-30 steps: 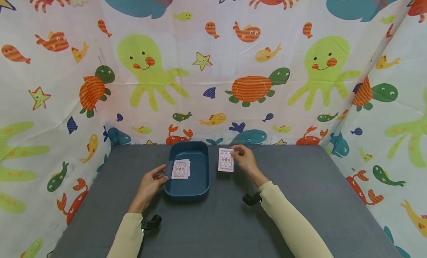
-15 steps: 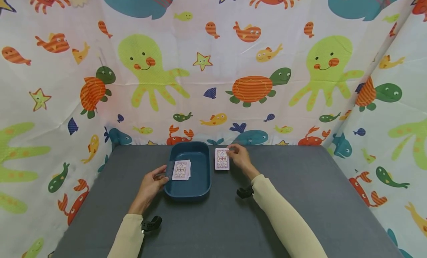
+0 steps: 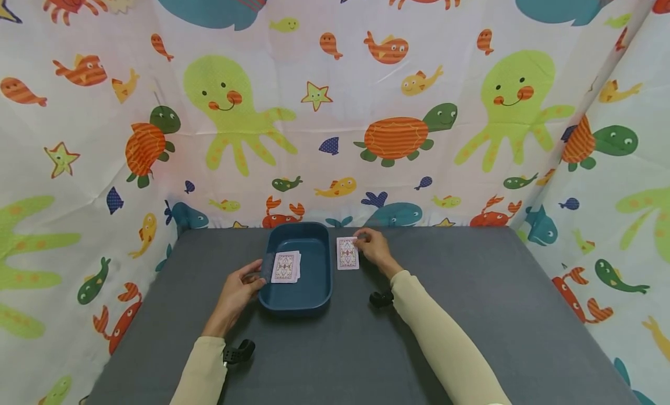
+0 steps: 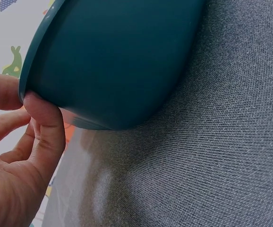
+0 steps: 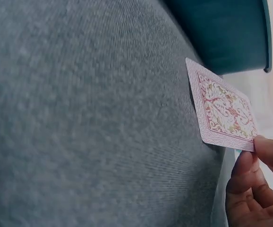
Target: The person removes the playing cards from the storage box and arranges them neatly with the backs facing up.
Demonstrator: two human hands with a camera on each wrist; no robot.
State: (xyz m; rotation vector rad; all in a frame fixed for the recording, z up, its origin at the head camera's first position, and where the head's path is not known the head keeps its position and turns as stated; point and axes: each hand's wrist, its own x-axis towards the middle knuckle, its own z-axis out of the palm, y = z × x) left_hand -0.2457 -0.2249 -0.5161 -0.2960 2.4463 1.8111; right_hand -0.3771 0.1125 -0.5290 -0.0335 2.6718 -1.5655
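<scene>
My left hand (image 3: 237,291) holds the left side of a dark blue plastic tray (image 3: 325,271), its thumb against the outer wall. The left wrist view shows the thumb and a finger pinching the tray's rim (image 4: 25,75). Inside the tray, toward its left, lies a small stack of playing cards (image 3: 284,267), backs up and slightly uneven. Just right of the tray, my right hand (image 3: 374,251) pinches a playing card (image 3: 348,253) by its upper right corner. Its patterned back (image 5: 227,111) faces up, low over the cloth; contact with the cloth cannot be told.
A grey cloth-covered table (image 3: 314,361) spreads under everything. Behind it and along both sides hangs a white curtain (image 3: 293,143) printed with sea animals. Dark wrist devices sit on the left wrist (image 3: 239,351) and right wrist (image 3: 381,299).
My right hand has moved left with the card, bringing it closer to the tray; lately the card has dropped a little. My left hand and the tray have stayed in place.
</scene>
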